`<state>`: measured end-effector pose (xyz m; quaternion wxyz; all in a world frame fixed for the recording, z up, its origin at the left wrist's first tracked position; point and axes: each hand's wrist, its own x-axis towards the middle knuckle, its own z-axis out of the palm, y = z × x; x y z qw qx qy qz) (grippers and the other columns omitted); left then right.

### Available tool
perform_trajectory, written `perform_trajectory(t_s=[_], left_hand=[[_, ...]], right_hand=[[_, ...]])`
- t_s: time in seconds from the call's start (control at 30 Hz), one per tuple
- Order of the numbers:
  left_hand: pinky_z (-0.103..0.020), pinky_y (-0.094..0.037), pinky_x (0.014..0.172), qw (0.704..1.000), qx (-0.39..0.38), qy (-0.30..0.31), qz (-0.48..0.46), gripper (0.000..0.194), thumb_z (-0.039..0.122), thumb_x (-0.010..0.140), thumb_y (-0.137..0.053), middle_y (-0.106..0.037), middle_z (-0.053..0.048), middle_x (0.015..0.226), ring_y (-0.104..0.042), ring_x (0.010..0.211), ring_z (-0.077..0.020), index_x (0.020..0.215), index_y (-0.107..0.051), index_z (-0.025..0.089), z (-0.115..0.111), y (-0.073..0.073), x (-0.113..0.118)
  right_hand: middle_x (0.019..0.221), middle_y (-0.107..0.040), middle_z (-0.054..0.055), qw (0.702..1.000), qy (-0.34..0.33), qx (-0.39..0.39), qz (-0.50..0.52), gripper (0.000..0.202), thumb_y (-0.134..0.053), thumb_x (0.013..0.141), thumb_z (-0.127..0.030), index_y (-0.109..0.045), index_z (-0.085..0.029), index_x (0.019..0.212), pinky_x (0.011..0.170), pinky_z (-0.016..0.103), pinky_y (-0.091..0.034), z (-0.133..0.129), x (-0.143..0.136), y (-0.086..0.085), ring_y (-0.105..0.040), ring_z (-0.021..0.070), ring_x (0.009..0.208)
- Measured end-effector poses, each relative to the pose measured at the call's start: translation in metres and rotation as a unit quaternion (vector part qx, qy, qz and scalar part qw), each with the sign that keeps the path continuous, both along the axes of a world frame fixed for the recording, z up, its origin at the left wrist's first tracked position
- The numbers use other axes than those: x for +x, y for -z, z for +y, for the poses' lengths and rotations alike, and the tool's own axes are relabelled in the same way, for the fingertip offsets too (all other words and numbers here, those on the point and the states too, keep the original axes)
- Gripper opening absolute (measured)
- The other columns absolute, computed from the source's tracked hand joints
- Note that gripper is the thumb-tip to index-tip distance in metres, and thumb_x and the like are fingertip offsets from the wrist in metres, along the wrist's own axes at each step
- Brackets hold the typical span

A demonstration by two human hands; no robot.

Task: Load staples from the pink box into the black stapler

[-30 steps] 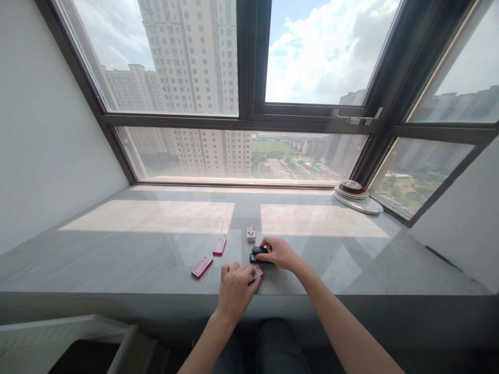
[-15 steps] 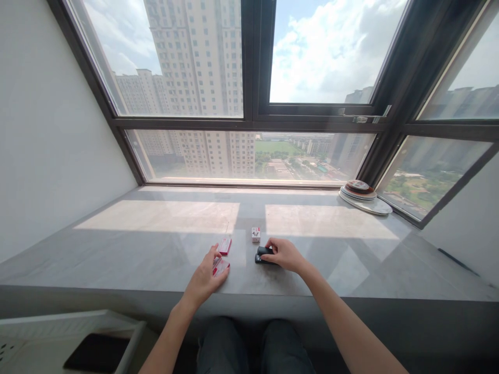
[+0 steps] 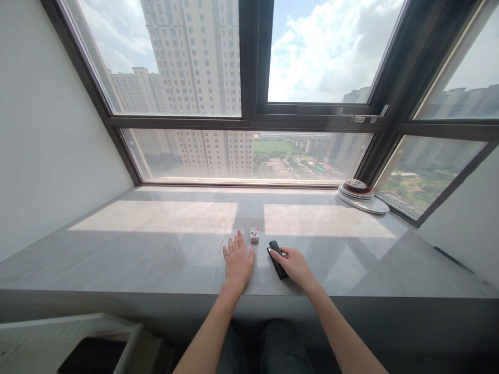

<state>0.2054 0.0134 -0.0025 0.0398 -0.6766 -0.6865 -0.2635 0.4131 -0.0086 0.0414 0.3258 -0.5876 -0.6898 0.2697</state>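
Note:
A black stapler [image 3: 275, 259] is gripped in my right hand [image 3: 295, 266], turned at a slant on the windowsill. My left hand [image 3: 238, 264] lies palm down to its left, fingers stretched and spread. Past those fingertips shows a sliver of a pale, clear-looking case [image 3: 238, 232]; the rest of it is under the hand. The pink-edged pieces seen earlier are hidden now, and I cannot tell exactly how they lie beneath the palm. Just beyond, between the two hands, a small white box [image 3: 254, 235] with a dark picture and red marks stands on the sill.
The pale marble windowsill [image 3: 156, 259] runs along a dark-framed window [image 3: 249, 123]. A stack of plates [image 3: 362, 197] sits in the far right corner. Below the sill's front edge at left is a white bin [image 3: 128, 332] with a dark item [image 3: 93, 356] inside.
My left hand has moved right and forward, flattening over the pink-edged pieces, which are now covered. My right hand has shifted slightly right, turning the stapler from crosswise to slanted.

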Motion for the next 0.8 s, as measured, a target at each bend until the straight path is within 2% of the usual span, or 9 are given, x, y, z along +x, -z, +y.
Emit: perform_trajectory(t_s=[0.07, 0.17, 0.27, 0.4, 0.5, 0.6, 0.8], left_hand=[[-0.065, -0.017, 0.118, 1.0, 0.008, 0.011, -0.005, 0.068, 0.041, 0.103, -0.036, -0.029, -0.018, 0.162, -0.025, 0.149, -0.0397, 0.164, -0.013, 0.022, 0.005, -0.004, 0.016], [-0.069, -0.018, 0.115, 0.999, 0.024, 0.041, -0.02, 0.06, 0.039, 0.104, -0.034, -0.032, -0.018, 0.161, -0.03, 0.146, -0.0409, 0.162, -0.025, 0.027, 0.006, -0.01, 0.027], [-0.066, -0.018, 0.117, 0.997, 0.028, 0.068, -0.04, 0.054, 0.036, 0.104, -0.034, -0.035, -0.016, 0.159, -0.032, 0.145, -0.0385, 0.156, -0.039, 0.026, -0.003, -0.013, 0.023], [-0.064, -0.023, 0.117, 0.996, 0.041, 0.078, -0.031, 0.051, 0.034, 0.104, -0.036, -0.036, -0.015, 0.159, -0.034, 0.144, -0.0375, 0.153, -0.043, 0.026, -0.032, -0.011, 0.005], [-0.062, -0.027, 0.117, 0.995, 0.06, 0.084, -0.016, 0.051, 0.031, 0.103, -0.036, -0.041, -0.015, 0.155, -0.035, 0.144, -0.0371, 0.153, -0.042, 0.025, -0.053, -0.007, -0.013], [-0.061, -0.028, 0.117, 0.993, 0.075, 0.096, -0.004, 0.051, 0.027, 0.103, -0.035, -0.044, -0.016, 0.152, -0.032, 0.146, -0.0365, 0.153, -0.042, 0.022, -0.062, -0.005, -0.042], [-0.054, -0.029, 0.121, 0.992, 0.08, 0.101, 0.001, 0.047, 0.026, 0.105, -0.029, -0.041, -0.013, 0.155, -0.031, 0.148, -0.0304, 0.149, -0.045, 0.02, -0.045, -0.004, -0.125]], right_hand=[[0.056, -0.054, 0.001, 0.999, 0.035, -0.001, 0.024, 0.059, -0.044, 0.096, -0.067, -0.074, -0.017, 0.088, 0.052, 0.026, -0.03, -0.005, 0.0, 0.005, -0.05, 0.0172, 0.054], [0.066, -0.062, 0.005, 0.998, 0.045, -0.008, 0.051, 0.059, -0.042, 0.097, -0.067, -0.073, -0.017, 0.095, 0.055, 0.027, -0.037, -0.011, 0.002, 0.006, -0.057, 0.0213, 0.061], [0.073, -0.066, 0.007, 0.997, 0.026, -0.021, 0.071, 0.056, -0.04, 0.098, -0.064, -0.072, -0.018, 0.104, 0.057, 0.029, -0.042, -0.015, 0.001, 0.002, -0.06, 0.0245, 0.067], [0.069, -0.064, 0.005, 0.994, -0.021, -0.044, 0.097, 0.051, -0.038, 0.101, -0.058, -0.068, -0.02, 0.119, 0.059, 0.031, -0.046, -0.019, -0.02, 0.002, -0.06, 0.0249, 0.065], [0.071, -0.064, 0.005, 0.99, -0.059, -0.039, 0.121, 0.048, -0.038, 0.103, -0.054, -0.063, -0.023, 0.129, 0.065, 0.034, -0.049, -0.02, -0.055, 0.005, -0.063, 0.0262, 0.07], [0.082, -0.068, 0.006, 0.987, -0.084, -0.025, 0.135, 0.044, -0.04, 0.104, -0.05, -0.059, -0.026, 0.136, 0.073, 0.036, -0.05, -0.018, -0.099, 0.007, -0.065, 0.0281, 0.081], [0.108, -0.07, 0.009, 0.985, -0.12, -0.029, 0.121, 0.037, -0.038, 0.106, -0.042, -0.057, -0.025, 0.133, 0.084, 0.037, -0.048, 0.002, -0.178, 0.011, -0.065, 0.0283, 0.098]])
